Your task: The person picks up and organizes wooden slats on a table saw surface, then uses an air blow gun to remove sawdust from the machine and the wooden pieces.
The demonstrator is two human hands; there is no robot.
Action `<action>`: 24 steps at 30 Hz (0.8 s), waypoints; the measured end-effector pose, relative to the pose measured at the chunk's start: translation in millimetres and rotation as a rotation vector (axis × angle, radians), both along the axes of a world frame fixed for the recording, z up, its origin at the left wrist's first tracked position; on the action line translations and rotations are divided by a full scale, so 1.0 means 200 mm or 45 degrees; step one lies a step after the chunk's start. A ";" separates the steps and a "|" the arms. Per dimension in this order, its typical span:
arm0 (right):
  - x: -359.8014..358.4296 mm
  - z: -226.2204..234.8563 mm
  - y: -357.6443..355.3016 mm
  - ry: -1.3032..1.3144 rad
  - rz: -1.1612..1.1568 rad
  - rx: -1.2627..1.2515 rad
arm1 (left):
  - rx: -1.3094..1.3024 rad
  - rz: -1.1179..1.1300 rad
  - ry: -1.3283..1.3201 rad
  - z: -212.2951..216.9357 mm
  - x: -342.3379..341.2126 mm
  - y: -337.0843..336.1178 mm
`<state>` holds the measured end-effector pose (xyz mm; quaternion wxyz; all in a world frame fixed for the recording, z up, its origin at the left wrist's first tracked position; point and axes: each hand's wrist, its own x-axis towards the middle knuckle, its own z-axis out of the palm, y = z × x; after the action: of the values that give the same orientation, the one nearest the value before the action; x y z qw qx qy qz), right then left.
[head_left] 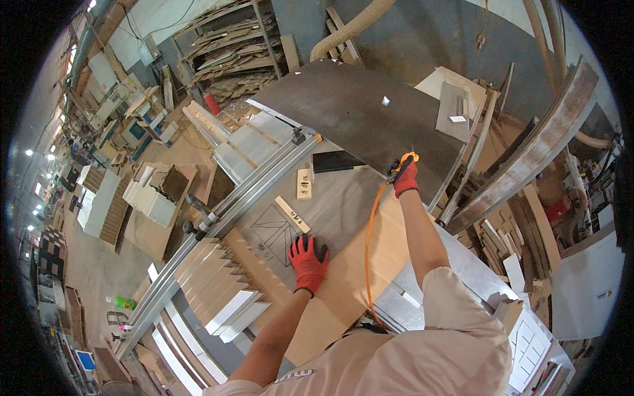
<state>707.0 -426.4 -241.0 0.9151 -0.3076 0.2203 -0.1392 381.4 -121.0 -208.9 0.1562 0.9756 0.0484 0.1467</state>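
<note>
My left hand [308, 265], in a red glove with black fingertips, lies flat with fingers spread on a grey-brown board [337, 198] that has dark drawn lines. Just beyond its fingers is a narrow wooden strip [292, 215] with handwriting, and farther off a wider marked wooden block [304, 184]. My right hand [407, 178], gloved alike, is closed around an orange air blow gun [411, 157] near the edge of a large dark brown panel [356, 99]. From it an orange hose [368, 257] curves back toward my body.
A metal fence rail [251, 185] with clamps runs diagonally along the left. Stacked white-edged panels [214, 284] stand beside it. A rusty curved machine beam [528, 152] rises on the right. Shelves of board offcuts [234, 53] stand behind, and a green bottle [124, 303] is at far left.
</note>
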 end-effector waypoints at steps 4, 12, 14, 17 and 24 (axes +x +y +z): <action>-0.09 0.10 0.00 -0.265 0.372 0.051 | 0.053 0.008 -0.083 -0.01 -0.01 0.02; -0.13 0.37 -0.01 -0.487 0.661 -0.120 | 0.006 0.006 -0.065 -0.03 0.00 0.01; -0.17 0.45 0.03 -0.434 0.647 -0.221 | -0.005 -0.001 -0.088 -0.02 -0.03 0.01; -0.21 0.60 0.05 -0.342 0.756 -0.420 | -0.002 -0.035 -0.134 0.04 -0.01 -0.01; -0.99 0.97 0.26 -0.172 0.623 -1.128 | -0.043 0.005 -0.062 0.02 -0.02 0.03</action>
<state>508.4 -374.5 -46.1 0.7148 -0.6990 0.0019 -0.0204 376.7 -115.4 -204.9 0.1735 0.9688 0.0490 0.1700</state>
